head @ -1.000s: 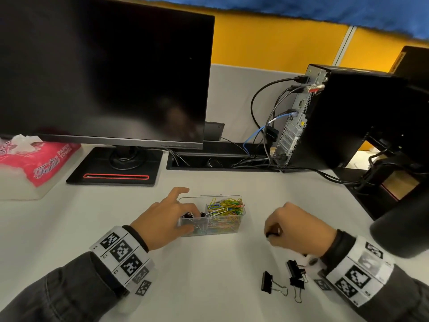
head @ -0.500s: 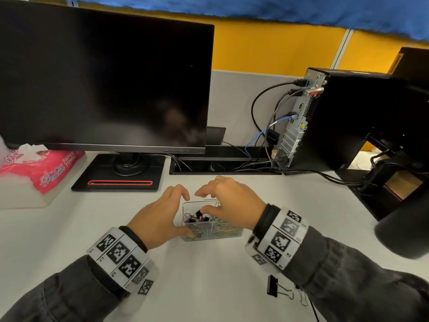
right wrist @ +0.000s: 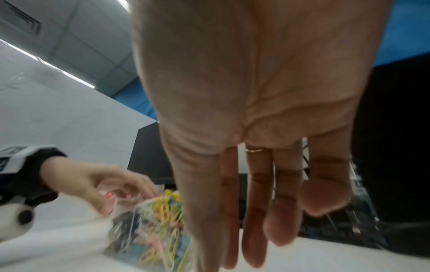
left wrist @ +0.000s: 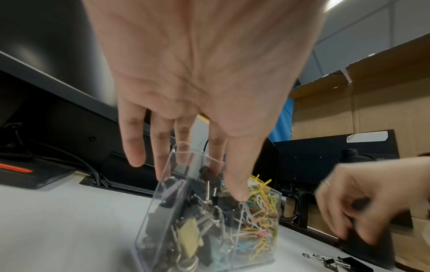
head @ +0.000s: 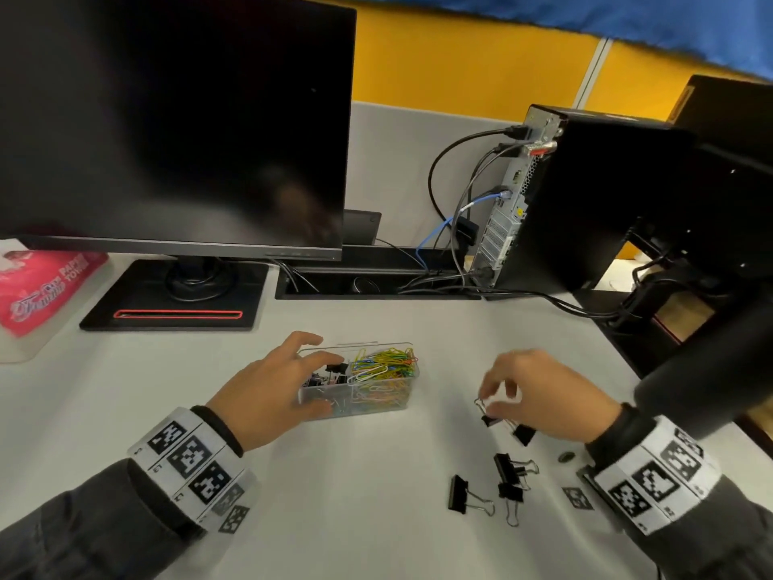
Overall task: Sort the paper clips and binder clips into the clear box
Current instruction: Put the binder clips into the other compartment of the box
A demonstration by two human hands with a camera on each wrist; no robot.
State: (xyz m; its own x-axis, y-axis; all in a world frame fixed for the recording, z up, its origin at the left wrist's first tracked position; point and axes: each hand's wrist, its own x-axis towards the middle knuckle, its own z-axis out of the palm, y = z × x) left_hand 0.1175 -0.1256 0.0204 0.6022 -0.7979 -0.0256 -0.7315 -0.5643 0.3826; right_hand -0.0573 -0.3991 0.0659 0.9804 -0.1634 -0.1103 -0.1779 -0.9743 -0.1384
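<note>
The clear box [head: 368, 401] sits mid-desk. Its right compartment holds coloured paper clips [head: 385, 362] and its left one black binder clips [head: 330, 374]. My left hand [head: 267, 391] grips the box's left end, thumb on the near wall and fingers over the far rim, as the left wrist view shows [left wrist: 197, 92]. My right hand [head: 539, 391] hovers to the right with straight fingers [right wrist: 256, 202], its fingertips just above a small binder clip [head: 488, 419]. I cannot tell whether they touch it. Three more binder clips [head: 458, 493] lie nearer me.
A dark monitor [head: 167, 119] on a black base [head: 175, 295] stands behind the box, with a pink tissue pack [head: 42, 282] at far left. A computer tower [head: 585, 203] with cables [head: 460, 244] stands at back right. A black curved object [head: 711, 362] overhangs the right edge.
My right hand carried a binder clip to the box, let it go there, and has come back right to the loose clips. My left hand has stayed on the box.
</note>
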